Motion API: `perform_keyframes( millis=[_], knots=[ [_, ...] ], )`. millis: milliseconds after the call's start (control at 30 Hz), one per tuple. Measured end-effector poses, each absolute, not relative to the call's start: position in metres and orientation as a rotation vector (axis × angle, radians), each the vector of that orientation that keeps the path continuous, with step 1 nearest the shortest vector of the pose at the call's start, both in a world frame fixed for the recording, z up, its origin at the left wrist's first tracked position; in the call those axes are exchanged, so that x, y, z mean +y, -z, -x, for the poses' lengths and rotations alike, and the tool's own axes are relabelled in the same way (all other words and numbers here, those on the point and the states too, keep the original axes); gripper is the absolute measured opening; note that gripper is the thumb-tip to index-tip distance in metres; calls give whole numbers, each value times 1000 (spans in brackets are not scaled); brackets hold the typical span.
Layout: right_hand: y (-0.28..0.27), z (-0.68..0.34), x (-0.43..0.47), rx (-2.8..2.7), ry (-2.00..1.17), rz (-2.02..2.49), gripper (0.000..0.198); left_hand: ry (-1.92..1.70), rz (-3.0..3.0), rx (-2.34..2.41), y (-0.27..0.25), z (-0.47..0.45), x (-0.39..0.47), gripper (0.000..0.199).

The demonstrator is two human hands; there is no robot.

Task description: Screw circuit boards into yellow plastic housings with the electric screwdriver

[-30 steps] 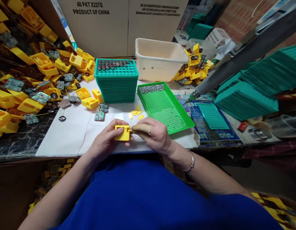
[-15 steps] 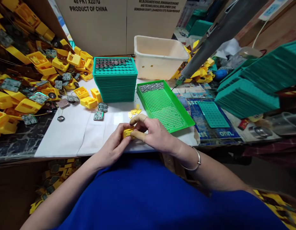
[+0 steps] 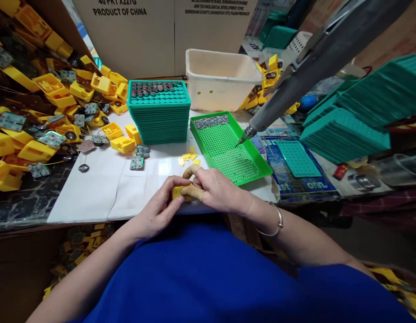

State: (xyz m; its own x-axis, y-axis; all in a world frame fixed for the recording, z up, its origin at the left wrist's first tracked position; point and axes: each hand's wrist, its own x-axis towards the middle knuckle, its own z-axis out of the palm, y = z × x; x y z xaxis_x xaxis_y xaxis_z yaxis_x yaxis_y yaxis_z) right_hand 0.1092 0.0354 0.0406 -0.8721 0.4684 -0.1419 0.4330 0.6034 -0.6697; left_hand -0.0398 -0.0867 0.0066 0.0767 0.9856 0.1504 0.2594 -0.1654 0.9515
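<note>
Left hand (image 3: 157,211) pinching yellow casing (image 3: 176,193), part-hidden from where I stand; right hand (image 3: 216,186) pinching its three-o'clock end. Small yellow plates (image 3: 187,156) near, at casing's twelve o'clock; green perforated tray (image 3: 221,143) at one-thirty, teal tray stack (image 3: 159,123) at eleven.

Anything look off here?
Nothing clearly damaged. Mildly odd: one disc lies out on the sheet, apart from the heap at left, and yellow tabs are scattered loose beside the green tray. Can't judge the yellow part; fingers mostly hide it.
</note>
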Motion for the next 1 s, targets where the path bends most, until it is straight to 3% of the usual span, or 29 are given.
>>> perform_keyframes(
  millis=[133,300,500,667,800,867,1000],
  knots=[
    [-30,-121,29,-2747,-836,640,37,-1156,-1434,1270,-4,41,-87,24],
    [-17,-153,35,-2468,-179,750,52,-1233,-929,1232,-7,39,-85,21],
    [1,-142,36,-2465,-329,725,29,-1286,-672,1118,-15,27,-76,20],
    [-2,-133,27,-2379,-306,622,35,-1265,-605,1104,-13,25,-72,23],
    [-32,-165,50,-1799,77,593,68,-1268,-583,1144,-17,26,-72,20],
    [-51,-180,81,-1544,-21,641,62,-1269,-566,1170,-21,24,-71,19],
    [-80,-188,148,-1522,-859,603,25,-1254,-568,1190,-26,17,-65,22]
  ],
)
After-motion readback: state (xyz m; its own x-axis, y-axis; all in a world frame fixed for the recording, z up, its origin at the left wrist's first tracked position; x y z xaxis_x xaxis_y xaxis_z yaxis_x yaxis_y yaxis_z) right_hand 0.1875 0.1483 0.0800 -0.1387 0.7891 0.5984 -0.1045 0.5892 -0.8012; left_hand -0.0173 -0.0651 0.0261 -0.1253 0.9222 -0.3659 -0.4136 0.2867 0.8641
